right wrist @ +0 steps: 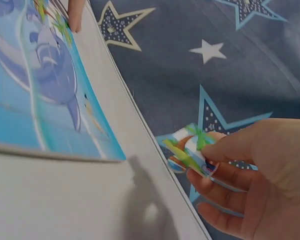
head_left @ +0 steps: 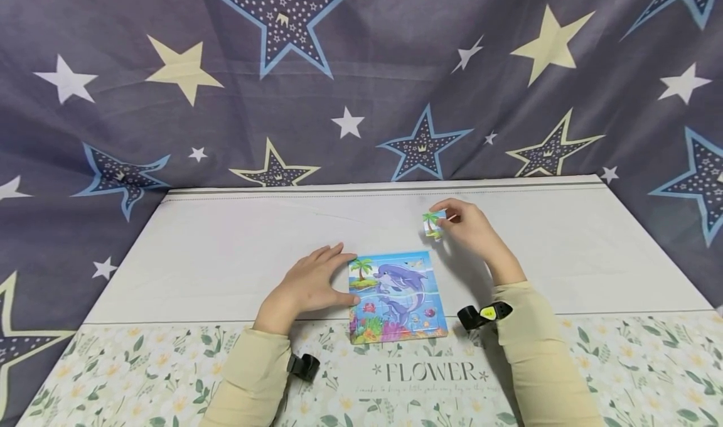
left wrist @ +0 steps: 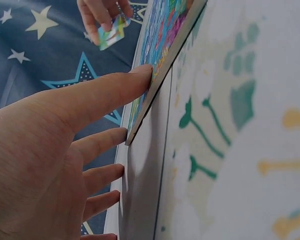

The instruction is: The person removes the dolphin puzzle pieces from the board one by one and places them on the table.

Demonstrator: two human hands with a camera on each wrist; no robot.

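Note:
A square dolphin jigsaw puzzle (head_left: pixel 398 296) lies flat on the table, with a palm tree at its upper left and coral along its bottom. My left hand (head_left: pixel 310 282) is spread at its left side, thumb and index fingertip touching that edge. In the left wrist view, the thumb (left wrist: pixel 107 95) rests on the board's rim. Above the table, up and to the right of the board, my right hand (head_left: pixel 465 229) pinches a puzzle piece (head_left: pixel 432 225) between thumb and fingers. A palm tree is printed on this piece (right wrist: pixel 190 147), its picture side turned towards the head camera.
A white table covering (head_left: pixel 243 226) meets a floral strip (head_left: pixel 141 370) with the word FLOWER along the front. A dark star-patterned cloth (head_left: pixel 361 69) hangs behind the table. Black straps with small devices (head_left: pixel 486 314) sit on the wrists.

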